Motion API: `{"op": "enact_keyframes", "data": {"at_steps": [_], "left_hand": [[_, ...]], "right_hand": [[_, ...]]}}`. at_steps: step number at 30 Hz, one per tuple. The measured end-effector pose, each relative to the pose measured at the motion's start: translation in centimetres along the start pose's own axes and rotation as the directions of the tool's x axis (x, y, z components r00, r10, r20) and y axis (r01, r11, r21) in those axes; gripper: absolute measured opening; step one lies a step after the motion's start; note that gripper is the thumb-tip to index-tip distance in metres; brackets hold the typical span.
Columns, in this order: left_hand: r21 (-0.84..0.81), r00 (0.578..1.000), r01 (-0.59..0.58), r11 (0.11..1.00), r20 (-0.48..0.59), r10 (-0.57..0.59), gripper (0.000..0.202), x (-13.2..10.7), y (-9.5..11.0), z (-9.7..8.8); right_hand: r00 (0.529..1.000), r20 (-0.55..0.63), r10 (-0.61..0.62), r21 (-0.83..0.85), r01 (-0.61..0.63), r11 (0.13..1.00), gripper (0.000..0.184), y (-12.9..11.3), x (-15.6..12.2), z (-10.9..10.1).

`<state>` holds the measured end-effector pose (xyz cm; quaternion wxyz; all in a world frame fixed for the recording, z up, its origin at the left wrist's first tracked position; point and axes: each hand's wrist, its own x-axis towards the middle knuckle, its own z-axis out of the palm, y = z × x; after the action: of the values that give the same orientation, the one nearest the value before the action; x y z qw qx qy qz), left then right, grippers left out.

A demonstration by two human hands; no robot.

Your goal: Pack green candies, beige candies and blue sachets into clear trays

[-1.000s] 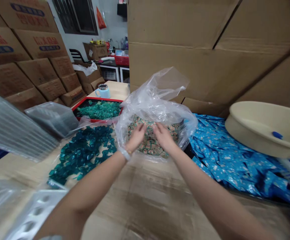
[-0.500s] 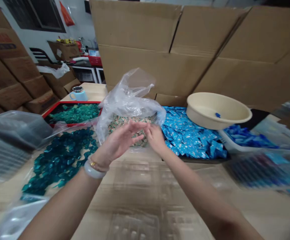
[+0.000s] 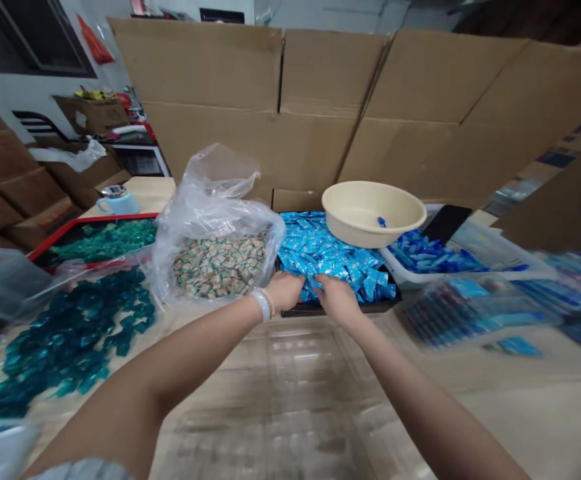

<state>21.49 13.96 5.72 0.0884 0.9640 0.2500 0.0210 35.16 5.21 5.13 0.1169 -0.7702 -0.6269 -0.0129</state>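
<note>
My left hand (image 3: 284, 291) and my right hand (image 3: 337, 298) reach side by side into the front edge of a heap of shiny blue sachets (image 3: 330, 257). The fingertips sink among the sachets, so I cannot tell whether either hand grips any. The heap lies in a black tray (image 3: 340, 311). Just left of my left hand, a clear plastic bag (image 3: 210, 200) stands open around a mass of small green-and-cream sachets (image 3: 219, 267).
A beige plastic basin (image 3: 373, 213) rests on the blue heap. Loose teal sachets (image 3: 75, 340) lie on plastic at left, beside a red tray (image 3: 100, 241) of green ones. A white crate (image 3: 435, 257) holds blue items. Cardboard flaps (image 3: 250, 100) rise behind.
Both hands have moved right, out of the clear bag's mouth and onto the blue sachets. The view has swung right, bringing the basin and crate further into frame.
</note>
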Motion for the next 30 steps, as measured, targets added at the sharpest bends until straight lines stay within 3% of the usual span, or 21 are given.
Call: {"op": "enact_keyframes", "data": {"at_steps": [3, 5, 8, 10, 14, 16, 18, 21, 22, 24, 26, 28, 30], "left_hand": [[-0.052, 0.999, 0.023, 0.998, -0.048, -0.025, 0.021, 0.3, -0.5, -0.7], [-0.123, 0.993, 0.048, 0.991, -0.097, -0.06, 0.023, 1.2, -0.4, -1.1], [-0.257, 0.971, 0.157, 0.954, -0.135, -0.196, 0.027, 3.4, 0.8, -0.8], [-0.291, 0.948, 0.235, 0.927, -0.143, -0.286, 0.027, 4.7, 2.0, -0.1], [-0.357, 0.918, 0.27, 0.894, -0.183, -0.351, 0.027, 5.3, 2.9, 0.4], [-0.41, 0.894, 0.275, 0.87, -0.224, -0.388, 0.027, 4.4, 2.1, -0.1], [-0.518, 0.851, 0.261, 0.815, -0.275, -0.447, 0.026, 2.7, 0.9, -0.7], [-0.774, 0.79, 0.186, 0.605, -0.249, -0.561, 0.02, -0.5, -0.6, -0.9], [-0.853, 0.778, 0.16, 0.497, -0.201, -0.595, 0.019, -1.5, -0.8, -0.7], [-0.959, 0.765, 0.11, 0.26, -0.085, -0.638, 0.019, -3.0, -0.8, -0.3], [-0.994, 0.758, 0.076, 0.081, 0.005, -0.652, 0.021, -3.8, -0.4, 0.0], [-0.998, 0.753, 0.057, -0.018, 0.055, -0.656, 0.024, -4.4, 0.1, 0.1], [-0.997, 0.758, 0.035, -0.074, 0.075, -0.648, 0.026, -5.2, 0.6, -0.2]], "right_hand": [[0.99, -0.123, 0.066, 0.117, -0.051, 0.992, 0.023, 3.1, 0.7, -1.3], [0.986, -0.156, 0.052, 0.19, -0.022, 0.981, 0.017, 4.1, 1.2, -1.4], [0.994, -0.096, -0.046, 0.19, 0.063, 0.98, 0.004, 3.4, 1.7, -0.3], [0.996, -0.086, -0.037, 0.21, 0.054, 0.976, 0.007, 2.7, 1.6, 0.5], [0.987, -0.125, 0.106, 0.445, -0.04, 0.895, 0.007, 3.5, 0.1, -0.2], [0.964, -0.175, 0.198, 0.516, -0.082, 0.853, 0.005, 4.6, -1.5, -1.6], [0.942, -0.166, 0.291, 0.616, -0.132, 0.777, 0.015, 5.0, -3.8, -2.7], [0.94, 0.051, 0.337, 0.796, -0.242, 0.555, 0.025, 4.0, -8.4, -1.8], [0.934, 0.126, 0.335, 0.822, -0.287, 0.491, 0.027, 3.3, -9.9, -0.8], [0.916, 0.201, 0.348, 0.825, -0.35, 0.443, 0.027, 1.6, -12.5, 1.7], [0.909, 0.209, 0.361, 0.786, -0.376, 0.491, 0.026, 0.0, -14.2, 4.0], [0.935, 0.185, 0.303, 0.691, -0.343, 0.637, 0.022, -1.0, -15.0, 5.1], [0.97, 0.13, 0.207, 0.551, -0.245, 0.798, 0.018, -0.9, -15.2, 5.0]]}}
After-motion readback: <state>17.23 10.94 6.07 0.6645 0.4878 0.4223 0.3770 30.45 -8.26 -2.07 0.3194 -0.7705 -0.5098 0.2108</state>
